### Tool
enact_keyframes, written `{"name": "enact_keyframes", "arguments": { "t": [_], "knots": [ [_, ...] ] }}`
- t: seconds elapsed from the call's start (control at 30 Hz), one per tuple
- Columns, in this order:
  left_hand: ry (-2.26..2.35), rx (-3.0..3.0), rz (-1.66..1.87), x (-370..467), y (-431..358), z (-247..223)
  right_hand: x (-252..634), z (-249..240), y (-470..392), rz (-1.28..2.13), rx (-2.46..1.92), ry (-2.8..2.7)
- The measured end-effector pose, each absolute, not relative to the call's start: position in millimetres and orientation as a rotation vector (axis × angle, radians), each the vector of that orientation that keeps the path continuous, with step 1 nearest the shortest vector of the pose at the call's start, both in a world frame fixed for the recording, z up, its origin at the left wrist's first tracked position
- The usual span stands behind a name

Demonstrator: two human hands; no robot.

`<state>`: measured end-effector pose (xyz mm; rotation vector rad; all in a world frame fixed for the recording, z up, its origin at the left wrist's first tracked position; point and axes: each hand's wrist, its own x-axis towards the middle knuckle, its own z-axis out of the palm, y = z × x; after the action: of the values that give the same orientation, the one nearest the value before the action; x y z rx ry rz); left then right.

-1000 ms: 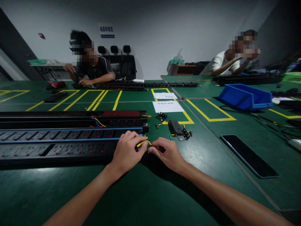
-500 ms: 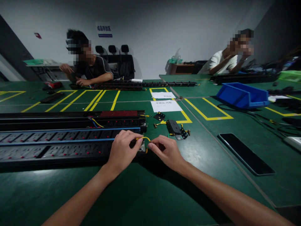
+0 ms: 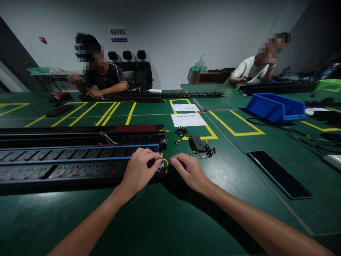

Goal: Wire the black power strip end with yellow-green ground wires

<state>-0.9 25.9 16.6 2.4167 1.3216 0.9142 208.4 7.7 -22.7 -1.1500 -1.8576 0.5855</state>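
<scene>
At the near end of a long black power strip point(image 3: 87, 170), my left hand point(image 3: 141, 169) pinches a short yellow wire point(image 3: 165, 160) between thumb and fingertips. From that pinch the wire arches right and bends down by the strip's end. My right hand point(image 3: 189, 170) is just right of the bend, its thumb and forefinger slightly apart, with nothing visible between them. A black module with wires point(image 3: 197, 143) and a small black bracket point(image 3: 181, 131) lie beyond my right hand. Behind the near strip are another strip with blue edging and an opened black housing point(image 3: 80, 129).
A phone point(image 3: 278, 174) lies to the right. Farther back are a blue bin point(image 3: 275, 107), black cables point(image 3: 290, 131) and paper labels point(image 3: 189, 120). Two people sit across the table, with long black strips point(image 3: 186, 95) before them. Yellow tape marks the green tabletop.
My right fingers have come off the yellow wire, whose free side now bends down instead of stretching across to them. The person at the far right has lowered one hand.
</scene>
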Motion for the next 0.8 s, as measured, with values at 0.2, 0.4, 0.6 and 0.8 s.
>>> {"name": "enact_keyframes", "arguments": {
  "t": [0.2, 0.4, 0.6, 0.8],
  "knots": [
    [1.287, 2.440, 0.917, 1, 25, 16, 206, -21, 8, 0.647, -1.116, -1.899],
    [1.299, 2.387, 0.995, 1, 24, 15, 206, -23, 11, 0.832, -1.137, -1.720],
    [1.336, 2.208, 1.163, 0, 25, 16, 210, -28, 20, 1.155, -1.207, -1.428],
    [1.339, 2.175, 1.211, -1, 27, 15, 210, -29, 21, 1.094, -1.258, -1.436]
  ]
}}
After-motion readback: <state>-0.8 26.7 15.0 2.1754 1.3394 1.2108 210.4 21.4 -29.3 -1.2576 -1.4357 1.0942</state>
